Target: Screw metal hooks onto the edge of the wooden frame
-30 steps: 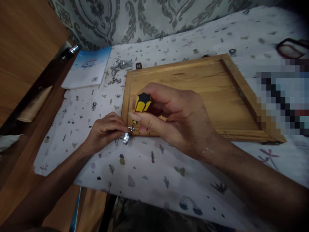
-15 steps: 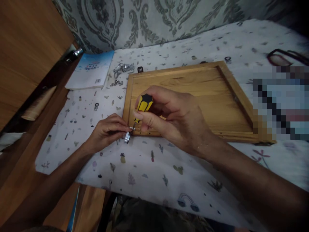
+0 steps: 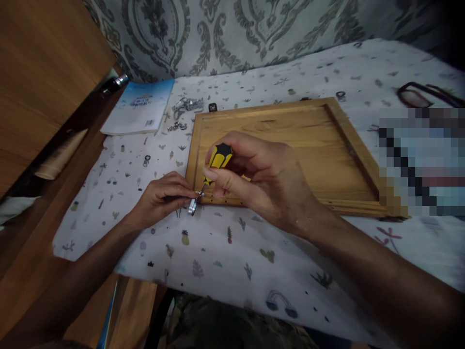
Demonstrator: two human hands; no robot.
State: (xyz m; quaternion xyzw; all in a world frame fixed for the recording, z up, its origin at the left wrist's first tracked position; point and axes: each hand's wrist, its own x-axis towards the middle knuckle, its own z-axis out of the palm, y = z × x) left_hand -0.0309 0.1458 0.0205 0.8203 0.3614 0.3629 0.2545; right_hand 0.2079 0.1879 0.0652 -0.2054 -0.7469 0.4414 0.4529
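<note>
Two bare hands hold a screwdriver to a metal fitting at the corner of a wooden panel

We look down at a bench spread with a white printed cloth. A framed wooden panel lies flat, stretching from the middle of our view towards 3 o'clock. At its near corner, towards 8 o'clock, sits a silver metal fitting, partly jutting past the edge. The left hand, at 8 o'clock, has thumb and fingers pinched together on it. The right hand, near the centre, is clamped around the handle of a yellow and black screwdriver, its shaft slanting down to the fitting.

We judge that a tilted push could let the tip slip, scratching the wood or jabbing the left fingertips close beside it. If the pinch loosens, the fitting could twist out of line.

The one container we make out is a beige tube at 9 o'clock; we cannot tell its contents. Small loose metal bits and a heap of larger metal pieces lie directly on the cloth at 10 o'clock, beside a blue and white book.
</note>
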